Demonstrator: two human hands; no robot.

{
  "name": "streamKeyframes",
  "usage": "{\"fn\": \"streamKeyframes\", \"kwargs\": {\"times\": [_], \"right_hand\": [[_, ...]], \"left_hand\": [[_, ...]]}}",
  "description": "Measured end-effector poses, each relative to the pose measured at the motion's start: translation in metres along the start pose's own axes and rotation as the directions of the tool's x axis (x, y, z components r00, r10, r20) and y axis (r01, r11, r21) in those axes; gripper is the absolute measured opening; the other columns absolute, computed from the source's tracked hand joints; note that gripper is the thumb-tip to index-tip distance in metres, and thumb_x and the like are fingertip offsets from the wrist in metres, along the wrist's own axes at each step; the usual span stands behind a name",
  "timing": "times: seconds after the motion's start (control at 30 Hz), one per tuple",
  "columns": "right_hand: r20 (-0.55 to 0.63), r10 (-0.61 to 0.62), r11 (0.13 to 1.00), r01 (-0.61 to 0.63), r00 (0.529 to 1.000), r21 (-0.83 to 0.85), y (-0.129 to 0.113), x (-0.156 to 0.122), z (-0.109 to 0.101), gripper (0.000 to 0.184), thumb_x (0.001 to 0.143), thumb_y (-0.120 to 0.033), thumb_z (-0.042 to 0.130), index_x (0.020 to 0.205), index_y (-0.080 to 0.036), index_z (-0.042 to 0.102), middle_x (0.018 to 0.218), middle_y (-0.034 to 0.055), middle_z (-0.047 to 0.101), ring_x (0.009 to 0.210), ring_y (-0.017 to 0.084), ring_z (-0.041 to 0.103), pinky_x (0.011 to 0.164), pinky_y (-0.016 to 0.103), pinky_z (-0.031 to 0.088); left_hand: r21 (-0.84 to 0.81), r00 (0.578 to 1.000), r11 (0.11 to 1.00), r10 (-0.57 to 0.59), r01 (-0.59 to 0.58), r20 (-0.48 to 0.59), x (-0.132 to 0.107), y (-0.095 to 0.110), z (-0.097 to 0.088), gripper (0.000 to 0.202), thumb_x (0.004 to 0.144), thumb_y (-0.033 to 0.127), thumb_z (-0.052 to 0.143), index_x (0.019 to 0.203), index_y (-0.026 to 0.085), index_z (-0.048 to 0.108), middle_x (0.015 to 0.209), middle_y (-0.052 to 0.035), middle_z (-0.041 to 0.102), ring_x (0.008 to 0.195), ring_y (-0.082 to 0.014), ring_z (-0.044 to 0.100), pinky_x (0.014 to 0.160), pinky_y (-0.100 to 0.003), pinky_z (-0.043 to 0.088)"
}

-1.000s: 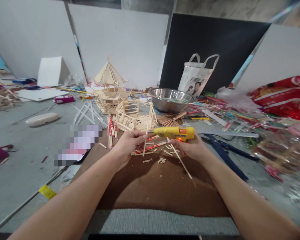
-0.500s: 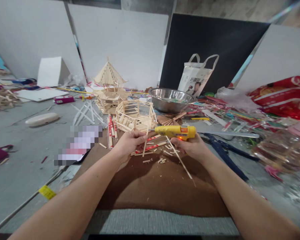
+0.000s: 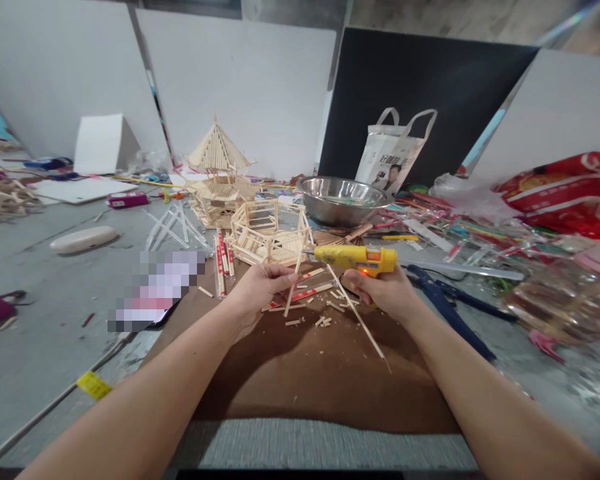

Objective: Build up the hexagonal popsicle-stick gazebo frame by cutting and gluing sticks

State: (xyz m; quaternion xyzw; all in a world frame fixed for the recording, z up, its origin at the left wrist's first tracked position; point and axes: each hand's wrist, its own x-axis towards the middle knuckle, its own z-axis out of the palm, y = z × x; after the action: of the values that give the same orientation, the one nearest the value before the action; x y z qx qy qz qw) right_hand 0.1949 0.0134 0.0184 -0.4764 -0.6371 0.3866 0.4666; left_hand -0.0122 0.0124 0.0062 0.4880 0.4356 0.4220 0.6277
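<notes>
Between the fingertips of my left hand (image 3: 267, 290) a thin wooden stick (image 3: 294, 285) is pinched, tilted nearly upright. My right hand (image 3: 380, 288) grips a yellow hot glue gun (image 3: 353, 257) whose orange light glows. The gun's nozzle points left at the stick's upper end; whether they touch I cannot tell. A longer stick (image 3: 357, 315) slants down beneath the gun; whether my right fingers also hold it is unclear. Just behind my hands stands an open octagonal frame (image 3: 273, 230) of sticks. Farther back rises a stick pavilion (image 3: 219, 173) with a pointed roof.
Under my hands lies a brown board (image 3: 300, 380) with cut stick bits (image 3: 324, 321) and red-wrapped chopsticks (image 3: 223, 261). Left are a phone (image 3: 163, 290) and a cable (image 3: 55, 407). A steel bowl (image 3: 345, 200) stands behind, blue-handled pliers (image 3: 450, 310) lie right.
The glue gun has shifted slightly right in my right hand. The pinched stick's top has tipped a little to the right, and my left hand has barely moved.
</notes>
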Motion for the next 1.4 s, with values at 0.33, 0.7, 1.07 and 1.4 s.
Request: {"fn": "streamKeyframes", "kwargs": {"times": [0.33, 0.7, 1.07, 1.4], "right_hand": [[0.056, 0.012, 0.999, -0.015, 0.998, 0.050, -0.003, -0.003, -0.003, 0.030, 0.058, -0.042, 0.065, 0.056, -0.017, 0.049, 0.040, -0.0065, 0.043, 0.029, 0.003, 0.035, 0.027, 0.017, 0.029], [0.231, -0.005, 0.998, 0.019, 0.973, -0.056, -0.008, -0.008, 0.002, 0.027, 0.058, -0.033, 0.066, 0.078, -0.015, 0.061, 0.063, 0.0009, 0.060, 0.059, 0.013, 0.055, 0.046, 0.022, 0.045], [0.278, -0.039, 0.987, 0.081, 0.960, -0.142, -0.005, -0.007, 0.001, 0.026, 0.060, -0.035, 0.065, 0.081, -0.018, 0.063, 0.064, 0.0007, 0.061, 0.063, 0.015, 0.058, 0.049, 0.024, 0.047], [0.305, -0.049, 0.981, 0.103, 0.951, -0.163, -0.003, -0.008, 0.000, 0.030, 0.063, -0.035, 0.064, 0.087, -0.018, 0.062, 0.070, 0.0017, 0.062, 0.068, 0.016, 0.058, 0.049, 0.024, 0.047]], "left_hand": [[-0.090, 0.992, 0.991, 0.096, -0.104, -0.085, 0.006, 0.000, -0.008, 0.023, 0.058, 0.031, 0.067, 0.068, 0.012, 0.059, 0.051, 0.0037, 0.050, 0.044, -0.0046, 0.044, 0.045, -0.019, 0.039], [-0.216, 0.985, 0.969, 0.090, -0.121, -0.146, 0.008, 0.003, -0.011, 0.022, 0.057, 0.026, 0.069, 0.070, 0.011, 0.059, 0.052, 0.0023, 0.052, 0.045, -0.0054, 0.047, 0.045, -0.019, 0.039], [-0.237, 0.986, 0.962, 0.104, -0.134, -0.132, 0.008, 0.002, -0.010, 0.019, 0.057, 0.025, 0.069, 0.069, 0.011, 0.061, 0.050, 0.0029, 0.052, 0.044, -0.0047, 0.046, 0.044, -0.018, 0.039], [-0.240, 0.983, 0.961, 0.105, -0.139, -0.149, 0.007, 0.003, -0.009, 0.017, 0.057, 0.023, 0.068, 0.067, 0.011, 0.061, 0.050, 0.0028, 0.052, 0.044, -0.0045, 0.046, 0.044, -0.017, 0.039]]}}
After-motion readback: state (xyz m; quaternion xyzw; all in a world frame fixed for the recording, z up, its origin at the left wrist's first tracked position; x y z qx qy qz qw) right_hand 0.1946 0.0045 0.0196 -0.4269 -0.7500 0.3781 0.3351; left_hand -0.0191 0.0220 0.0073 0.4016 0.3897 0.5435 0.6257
